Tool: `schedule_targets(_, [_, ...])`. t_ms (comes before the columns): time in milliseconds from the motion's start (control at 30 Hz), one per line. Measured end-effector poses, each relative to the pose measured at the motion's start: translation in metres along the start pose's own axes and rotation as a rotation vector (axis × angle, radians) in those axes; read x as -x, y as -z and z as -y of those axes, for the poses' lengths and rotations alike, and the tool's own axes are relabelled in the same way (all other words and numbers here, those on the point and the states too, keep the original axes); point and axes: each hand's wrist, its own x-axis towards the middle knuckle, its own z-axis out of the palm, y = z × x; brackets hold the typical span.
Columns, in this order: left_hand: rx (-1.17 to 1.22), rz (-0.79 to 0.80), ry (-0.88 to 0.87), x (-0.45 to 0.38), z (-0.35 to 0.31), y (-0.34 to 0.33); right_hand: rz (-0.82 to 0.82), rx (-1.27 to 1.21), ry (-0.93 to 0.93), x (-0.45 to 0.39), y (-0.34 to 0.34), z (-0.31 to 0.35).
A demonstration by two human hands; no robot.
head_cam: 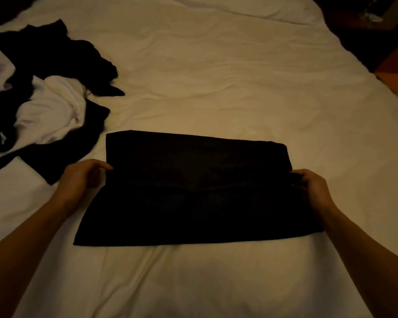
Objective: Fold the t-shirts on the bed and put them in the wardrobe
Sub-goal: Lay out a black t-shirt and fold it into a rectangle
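1. Nearest you, your two forearms reach out over the white bed sheet (216, 76) toward the black t-shirt (193, 191), which lies flat in the middle of the bed just in front of you.
2. Its far portion looks already doubled over into a straight band, so you seem to be mid-fold on this shirt.
3. Your left hand (81, 177) sits at the shirt's left edge, fingers curled with the tips at the cloth; whether it actually pinches the fabric cannot be told in this dim light.
4. Your right hand (313, 184) grasps the right edge, fingers curled round a bunch of black fabric.
5. The next move probably calls for both hands to lift their edges together and carry them evenly, so the fold lands square.
6. Further left, a heap of black and white garments (44, 99) waits unfolded, so most of the task remains.
7. No wardrobe is in view.
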Motion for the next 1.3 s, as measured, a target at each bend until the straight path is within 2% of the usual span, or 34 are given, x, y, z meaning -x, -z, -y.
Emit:
schedule_targets(67, [-0.028, -0.108, 0.046, -0.014, -0.008, -0.001, -0.009, -0.134, -0.057, -0.007, 0.004, 0.007])
schedule_targets(167, [-0.289, -0.082, 0.13, -0.037, -0.023, -0.02, 0.028, 0.08, -0.139, -0.028, 0.001, 0.02])
schedule_targets(300, [-0.463, -0.058, -0.051, -0.053, -0.028, -0.055, 0.07, 0.309, -0.133, -0.05, -0.023, 0.021])
schedule_targets(400, [-0.504, -0.089, -0.078, -0.059, -0.017, -0.062, 0.027, 0.481, -0.055, -0.058, -0.033, 0.011])
schedule_targets(533, [-0.331, -0.124, -0.006, -0.065, -0.012, -0.053, -0.002, 0.368, 0.121, -0.055, -0.03, 0.004])
schedule_targets(600, [-0.2, -0.136, 0.049, -0.066, -0.019, -0.053, -0.02, 0.328, 0.145, -0.056, -0.028, 0.003])
schedule_targets(833, [0.083, -0.142, 0.128, -0.066, -0.027, -0.054, 0.081, 0.208, -0.009, -0.061, -0.03, 0.021])
schedule_targets(900, [0.083, -0.155, 0.081, -0.06, -0.026, -0.055, 0.03, 0.223, 0.086, -0.066, -0.033, 0.022])
schedule_targets(1000, [0.017, -0.195, -0.046, -0.055, -0.029, -0.054, -0.088, 0.385, 0.246, -0.071, -0.037, 0.025])
schedule_targets(1100, [-0.108, -0.234, -0.103, -0.06, -0.031, -0.052, -0.117, 0.496, 0.257, -0.079, -0.04, 0.023])
schedule_targets(1200, [-0.189, -0.293, -0.147, -0.069, -0.032, -0.055, -0.24, 0.538, 0.306, -0.086, -0.047, 0.022])
schedule_targets(1300, [-0.386, -0.366, -0.23, -0.074, -0.03, -0.056, -0.357, 0.725, 0.342, -0.093, -0.051, 0.018])
